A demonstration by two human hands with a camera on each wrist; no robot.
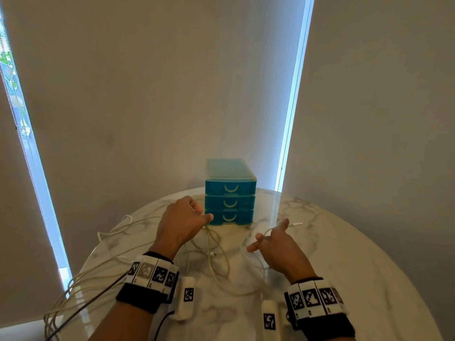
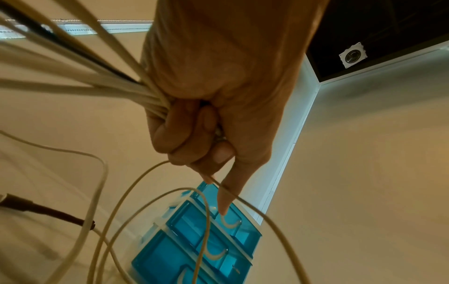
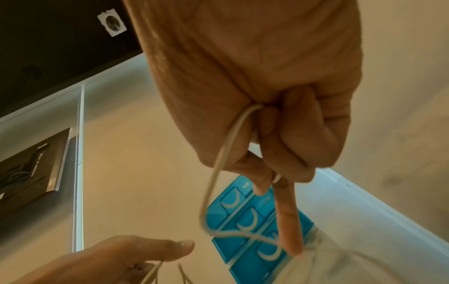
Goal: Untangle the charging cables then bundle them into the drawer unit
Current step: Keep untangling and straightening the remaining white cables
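White charging cables [image 1: 216,252] lie tangled on the marble table [image 1: 344,267] in front of a blue three-drawer unit [image 1: 230,193], all drawers closed. My left hand [image 1: 183,221] hovers just left of the unit and grips a bunch of white cables [image 2: 102,84] in its curled fingers, the forefinger stretched out. My right hand [image 1: 273,239] is lower right of the unit and pinches one white cable [image 3: 226,151] in curled fingers, with its forefinger pointing out. That cable's plug end [image 1: 296,224] sticks out past the hand.
Several cable loops [image 1: 81,281] hang over the table's left edge, along with a dark cable [image 1: 98,295]. Roller blinds [image 1: 157,94] close off the back, with bright window strips on the left and right. The table's right side is bare marble.
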